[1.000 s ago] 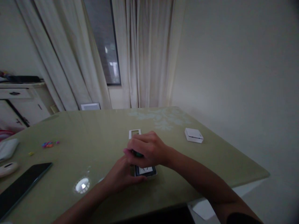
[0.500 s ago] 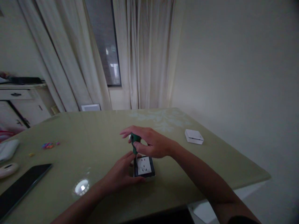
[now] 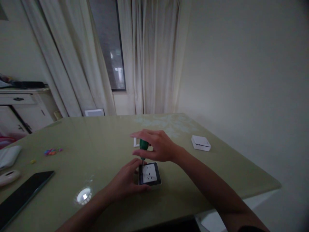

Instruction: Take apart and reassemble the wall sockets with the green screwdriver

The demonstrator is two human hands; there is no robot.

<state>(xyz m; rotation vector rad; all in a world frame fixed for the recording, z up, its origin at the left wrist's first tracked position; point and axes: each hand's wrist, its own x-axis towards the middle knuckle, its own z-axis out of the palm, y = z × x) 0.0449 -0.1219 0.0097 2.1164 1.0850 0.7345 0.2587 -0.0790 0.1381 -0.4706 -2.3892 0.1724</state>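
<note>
A wall socket (image 3: 150, 174) with a white face and dark frame lies flat on the green table (image 3: 101, 138). My left hand (image 3: 126, 181) grips its left edge and holds it down. My right hand (image 3: 156, 146) hovers just above it, fingers and thumb closed round the green handle of a screwdriver (image 3: 143, 147). The screwdriver stands upright with its thin shaft pointing down at the socket's left side. A white frame plate (image 3: 136, 142) lies behind my right hand, mostly hidden.
A white square box (image 3: 201, 143) sits at the table's right. At the left lie a dark phone (image 3: 23, 195), white objects (image 3: 8, 156) and small coloured bits (image 3: 50, 151). Curtains, a window and a white cabinet (image 3: 21, 109) stand behind. The table edge runs at the right.
My right hand rose off the socket, uncovering its white face, and now holds the green screwdriver upright over it. My left hand stayed on the socket's left edge.
</note>
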